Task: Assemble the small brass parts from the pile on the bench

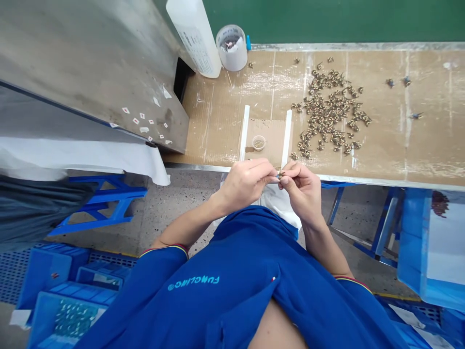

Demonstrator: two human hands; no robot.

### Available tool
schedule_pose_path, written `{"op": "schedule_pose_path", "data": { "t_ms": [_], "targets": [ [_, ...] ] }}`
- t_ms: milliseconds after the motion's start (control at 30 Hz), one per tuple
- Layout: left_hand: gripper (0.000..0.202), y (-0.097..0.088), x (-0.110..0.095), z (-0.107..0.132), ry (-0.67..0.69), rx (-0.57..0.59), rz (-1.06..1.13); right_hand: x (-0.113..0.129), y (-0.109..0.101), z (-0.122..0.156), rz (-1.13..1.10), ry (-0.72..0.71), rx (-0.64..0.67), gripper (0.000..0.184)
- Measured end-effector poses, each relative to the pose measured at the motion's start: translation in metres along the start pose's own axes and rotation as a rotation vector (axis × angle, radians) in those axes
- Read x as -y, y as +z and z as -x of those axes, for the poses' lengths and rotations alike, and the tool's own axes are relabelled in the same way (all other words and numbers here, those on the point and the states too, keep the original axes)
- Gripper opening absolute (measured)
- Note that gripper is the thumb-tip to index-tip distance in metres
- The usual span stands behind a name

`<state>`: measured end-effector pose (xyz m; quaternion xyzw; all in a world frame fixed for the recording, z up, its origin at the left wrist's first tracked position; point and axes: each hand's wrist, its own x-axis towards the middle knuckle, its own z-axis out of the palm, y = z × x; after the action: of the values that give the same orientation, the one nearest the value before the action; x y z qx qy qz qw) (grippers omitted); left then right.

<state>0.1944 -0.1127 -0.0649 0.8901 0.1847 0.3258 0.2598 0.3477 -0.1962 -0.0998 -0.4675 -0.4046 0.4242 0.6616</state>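
Small brass part (281, 175), held just above the table (421, 150) edge, looks light, stiff and easily dropped, best pinched by its sides; left hand (244, 185) and right hand (303, 192) each close a fingertip grip on it, though the fingers largely hide it.

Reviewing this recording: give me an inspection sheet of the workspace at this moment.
Surface: tan bench top, stained, with white tape strips.
Job's things: heap of brass fittings; one small fitting pinched between the hands; small clear cup between the strips.
Clutter: stray fittings; white bottle; plastic tub.
Grippers: left hand and right hand, both pinching the fitting.
Cables: nothing seen.
Surroundings: green wall; steel cabinet with paper scraps; blue crates; blue stool.
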Motion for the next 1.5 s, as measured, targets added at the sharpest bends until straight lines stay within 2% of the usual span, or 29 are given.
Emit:
{"op": "schedule_pose_path", "data": {
  "t_ms": [133, 400, 600, 800, 1033, 1267, 1367, 1500],
  "targets": [
    [0.021, -0.006, -0.008, 0.0, -0.016, 0.059, -0.018, 0.004, -0.003, 0.003, -0.004, -0.016, 0.071, 0.032],
    [0.017, -0.004, -0.009, 0.005, -0.096, 0.025, 0.11, -0.003, 0.005, 0.012, -0.001, -0.024, -0.032, 0.036],
    [0.014, -0.002, -0.004, 0.0, -0.106, 0.015, 0.185, -0.002, 0.0, 0.009, 0.037, -0.021, -0.105, 0.025],
    [0.012, 0.005, 0.001, -0.009, -0.222, -0.067, 0.355, 0.006, -0.005, -0.001, 0.052, -0.072, -0.182, 0.01],
    [0.02, 0.02, 0.018, -0.014, -0.272, -0.093, 0.471, 0.002, -0.012, -0.014, 0.06, 0.005, -0.108, 0.014],
    [0.017, 0.012, 0.034, -0.029, -0.274, -0.066, 0.444, 0.001, -0.012, -0.036, 0.092, 0.052, -0.02, 0.021],
    [0.02, 0.006, 0.031, -0.035, -0.254, -0.054, 0.445, 0.007, -0.012, -0.041, 0.122, 0.045, 0.02, 0.024],
    [0.026, 0.002, 0.026, -0.04, -0.262, -0.015, 0.421, 0.013, -0.012, -0.041, 0.143, 0.041, 0.011, 0.025]
  ]
}}
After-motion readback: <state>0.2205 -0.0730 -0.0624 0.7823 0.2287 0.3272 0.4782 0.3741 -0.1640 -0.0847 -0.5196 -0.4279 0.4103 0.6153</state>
